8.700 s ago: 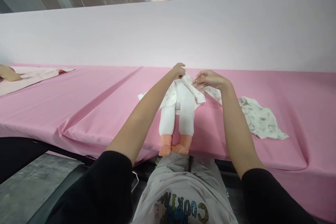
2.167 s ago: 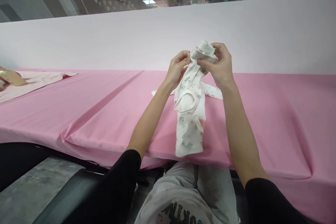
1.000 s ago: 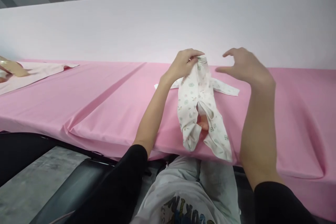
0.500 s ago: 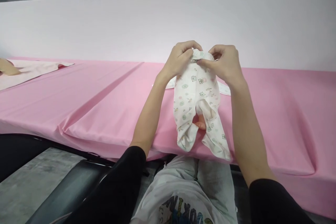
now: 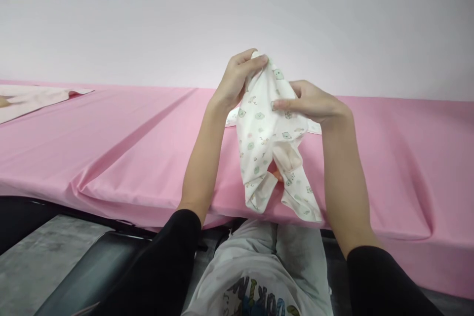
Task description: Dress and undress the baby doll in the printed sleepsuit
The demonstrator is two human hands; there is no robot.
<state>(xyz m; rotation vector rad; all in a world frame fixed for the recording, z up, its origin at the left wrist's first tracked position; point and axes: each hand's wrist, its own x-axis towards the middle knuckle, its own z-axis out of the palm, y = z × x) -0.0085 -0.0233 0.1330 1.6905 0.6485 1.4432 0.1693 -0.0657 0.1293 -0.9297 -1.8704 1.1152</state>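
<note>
Small white baby pants (image 5: 259, 133) with green and pink animal prints hang upright over the pink-covered table, leg openings toward me. My left hand (image 5: 239, 76) pinches the raised top corner of the cloth. Lower and to the right, my right hand (image 5: 311, 101) grips the side of the pants, its thumb on the front and its fingers behind the fabric. A bit of an orange-pink doll part (image 5: 277, 174) shows between the two legs. Behind the pants, edges of another white printed cloth (image 5: 314, 127) lie on the table.
The pink tablecloth (image 5: 148, 133) has raised folds. A pale pink cloth (image 5: 40, 101) with a tan object (image 5: 4, 101) on it lies at the far left. A white partition (image 5: 148, 39) stands along the back. A black chair (image 5: 96, 266) is at the lower left.
My left hand has moved up and left, pulling the waist into a peak. My right hand has moved down from the waistband to the side of the pants.
</note>
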